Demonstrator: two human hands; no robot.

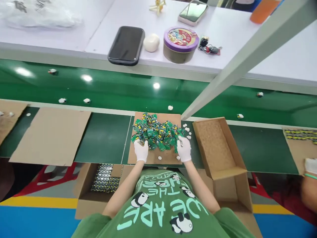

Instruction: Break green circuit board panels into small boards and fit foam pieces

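Note:
A heap of small green circuit boards (160, 132) with yellow and black parts lies on a flat cardboard sheet (153, 160) in front of me. My left hand (141, 151), in a white glove, rests at the heap's near left edge with thumb and fingers apart. At the near right edge, my right hand (184, 149), gloved too, has its fingers curled in on a green circuit board (176, 147); the fingertips are partly hidden among the boards. Small white discs (187, 129) lie right of the heap, and another white disc (159, 158) sits on the cardboard between my hands.
An open cardboard box (224, 173) stands tilted at right. A lower box (84, 188) at left holds rows of boards (102, 177). Beyond the green belt (111, 89), a shelf (81, 39) carries a phone (126, 44) and round tin (180, 43). A slanted post (237, 62) crosses the right side.

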